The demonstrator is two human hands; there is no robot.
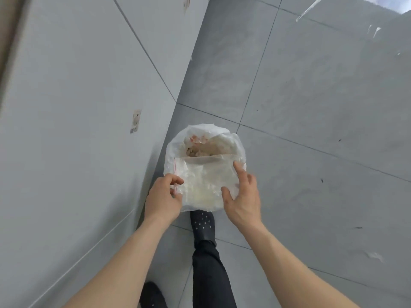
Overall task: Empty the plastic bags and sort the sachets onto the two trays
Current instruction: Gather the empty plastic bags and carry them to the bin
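Note:
I am looking down at a clear zip plastic bag (204, 176) with a red line down its left edge. It is held flat over a round bin with a white liner (240, 147). My left hand (163, 197) pinches the bag's left edge between thumb and fingers. My right hand (243, 196) is at the bag's right edge with its fingers spread, thumb and index finger resting on the plastic. The bag looks crumpled and whitish; I cannot tell whether anything is inside it. No sachets or trays are in view.
The bin holds crumpled brownish and reddish waste (198, 145). It stands on a grey tiled floor (311, 96) against a grey wall (77, 85) on the left. My leg in dark trousers and a black perforated shoe (202, 223) is just below the bin.

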